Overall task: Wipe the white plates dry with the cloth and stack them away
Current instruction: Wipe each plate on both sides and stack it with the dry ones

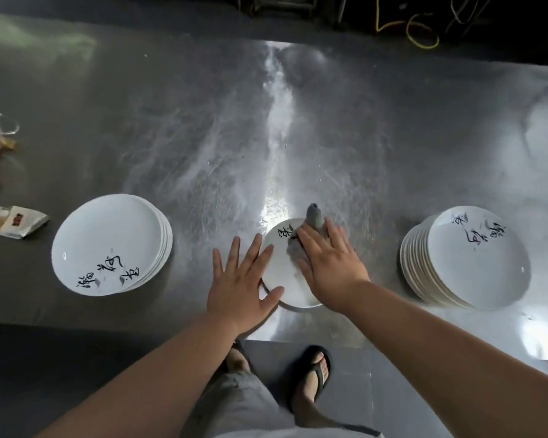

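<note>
Now the left hand [244, 279], fingers straight and spread, steadies the white plate [282, 279] at its rim, likely so the right hand [329, 263], fingers flat, can press the grey cloth [315, 218] beneath them.

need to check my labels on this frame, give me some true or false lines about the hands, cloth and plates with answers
1. The right hand presses the cloth onto the middle plate. True.
2. The left hand holds the cloth. False: it lies flat at the plate's left rim, fingers straight, with no cloth under it.
3. A left stack and a right stack flank the middle plate. True.
4. The middle plate sits on top of the right stack. False: it lies alone on the table, between the stacks.
5. The top plates are plain white. False: both bear black writing.
</note>
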